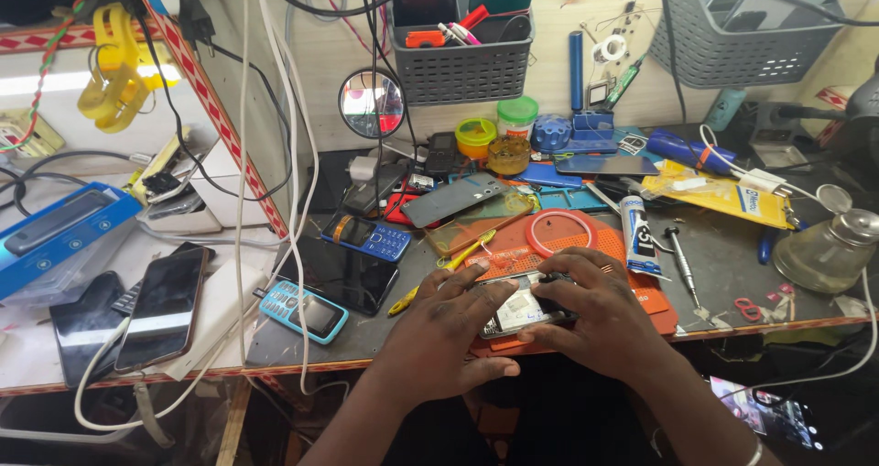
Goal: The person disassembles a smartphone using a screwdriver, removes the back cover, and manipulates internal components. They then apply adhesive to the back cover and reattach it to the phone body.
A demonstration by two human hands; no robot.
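bare hands [513,324] and forearms; thin silvery bangle [754,451] on the right wrist.

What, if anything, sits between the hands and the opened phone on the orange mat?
Nothing visible does. The left hand and the right hand both already rest on the opened phone, fingers on its edges, over the orange mat. The yellow tool and the glue tube lie off to either side.
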